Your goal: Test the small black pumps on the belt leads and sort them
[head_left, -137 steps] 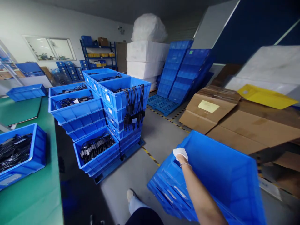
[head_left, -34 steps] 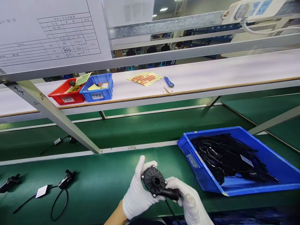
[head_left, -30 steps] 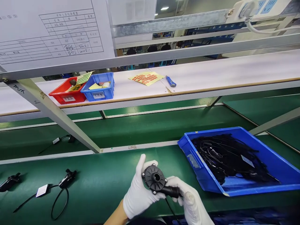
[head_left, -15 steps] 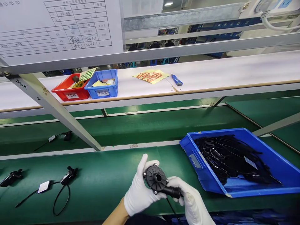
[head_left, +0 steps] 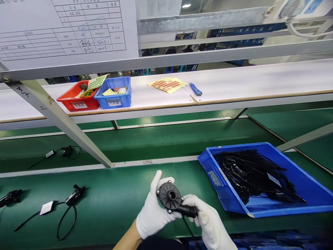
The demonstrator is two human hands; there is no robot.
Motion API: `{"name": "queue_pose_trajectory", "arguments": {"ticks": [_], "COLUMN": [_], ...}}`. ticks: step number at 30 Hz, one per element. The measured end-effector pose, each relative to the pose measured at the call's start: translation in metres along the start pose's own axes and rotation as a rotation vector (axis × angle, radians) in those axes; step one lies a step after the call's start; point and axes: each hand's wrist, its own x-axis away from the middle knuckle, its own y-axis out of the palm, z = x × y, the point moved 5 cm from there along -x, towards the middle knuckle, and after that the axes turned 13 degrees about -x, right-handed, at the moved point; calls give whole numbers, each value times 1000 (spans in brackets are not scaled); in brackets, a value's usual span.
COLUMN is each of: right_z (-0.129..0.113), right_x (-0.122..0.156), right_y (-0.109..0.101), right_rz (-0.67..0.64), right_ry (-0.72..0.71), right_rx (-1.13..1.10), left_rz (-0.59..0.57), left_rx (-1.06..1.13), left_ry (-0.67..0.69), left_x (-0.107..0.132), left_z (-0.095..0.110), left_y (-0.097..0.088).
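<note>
Both my hands wear white gloves and together hold a small black pump [head_left: 170,197] with a round flanged face and a cable trailing down. My left hand [head_left: 152,215] cups the round body from the left. My right hand [head_left: 209,225] grips its side nozzle from the right. They hover over the near green bench [head_left: 111,205]. Just to the right sits a blue bin [head_left: 307,205] filled with black cabled parts [head_left: 252,173].
Two black cabled parts with white tags lie at the left [head_left: 73,198], [head_left: 9,198], and another rides the green belt [head_left: 66,151]. A diagonal metal strut [head_left: 62,123] crosses the left. The white shelf carries a red bin [head_left: 75,100], a blue bin [head_left: 114,97], a sticker sheet [head_left: 166,84] and a blue cutter [head_left: 195,89].
Seconds ago I stood among stacked blue crates holding one; the view now faces the bench. Over the last second my hands keep holding the pump, and the part on the belt drifts left.
</note>
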Motion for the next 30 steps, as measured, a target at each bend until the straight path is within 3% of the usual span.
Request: {"name": "queue_pose_trajectory", "arguments": {"ticks": [14,22,30], "right_z": [-3,7,-7], "right_x": [5,10,8], "right_y": [0,-2,-1], "right_rz": [-17,-23,8], "right_ry": [25,29,-4], "right_rx": [17,-4,28], "left_rz": [14,9,24], "left_rx": [-93,-38,-54], "left_ry": [81,-15,-24], "left_x": [9,12,14], "left_z": [-2,6,3], "left_y": [1,4,5]}}
